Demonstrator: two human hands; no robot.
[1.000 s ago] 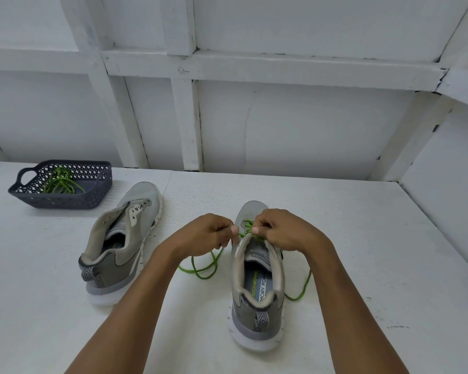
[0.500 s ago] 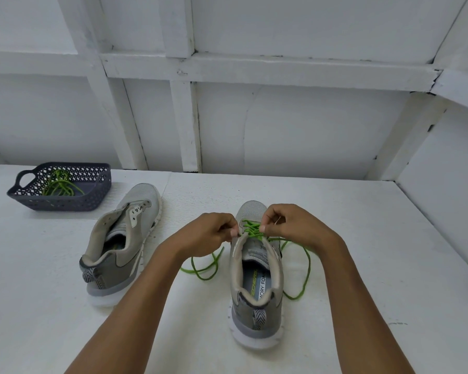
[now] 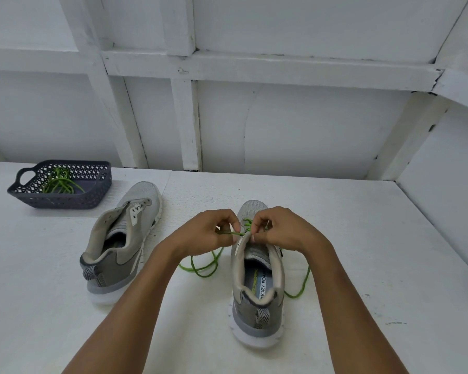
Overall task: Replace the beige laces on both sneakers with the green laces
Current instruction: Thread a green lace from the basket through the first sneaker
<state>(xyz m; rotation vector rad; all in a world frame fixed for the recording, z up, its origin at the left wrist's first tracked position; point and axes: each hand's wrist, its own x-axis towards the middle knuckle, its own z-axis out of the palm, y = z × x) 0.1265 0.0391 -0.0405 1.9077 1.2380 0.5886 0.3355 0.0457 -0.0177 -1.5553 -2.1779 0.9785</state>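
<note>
Lacing in progress: left hand (image 3: 208,234) and right hand (image 3: 285,230) both pinch green lace (image 3: 201,269) over the sneaker (image 3: 264,318); next likely feeding its tip through another eyelet.

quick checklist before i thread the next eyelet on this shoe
1. Left hand pinches the green lace: ok.
2. Right hand pinches the lace at the near sneaker's eyelets: ok.
3. Lace tip lined up with the next eyelet: cannot tell, fingers hide it.
4. Slack lace lies free on the table: ok.
5. Other sneaker laced green: not ok, no lace in it.
6. Spare lace waiting in the basket: ok.
</note>
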